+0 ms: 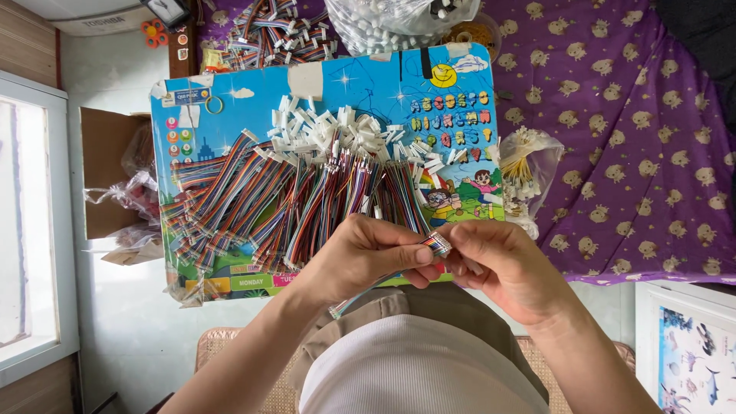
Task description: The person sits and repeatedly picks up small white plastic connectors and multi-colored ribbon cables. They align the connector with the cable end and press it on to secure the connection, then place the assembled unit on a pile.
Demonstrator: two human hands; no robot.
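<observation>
My left hand and my right hand meet over my lap, both pinching one short multicoloured ribbon cable. Its striped end shows between my fingertips, and its other end pokes out below my left wrist. Just beyond my hands lies a heap of the same rainbow cables with white plastic connectors at their far ends, spread on a blue children's picture board.
A clear bag of white connectors and more cables lie beyond the board. A bag of yellow wires rests on the purple patterned cloth at right. An open cardboard box stands at left.
</observation>
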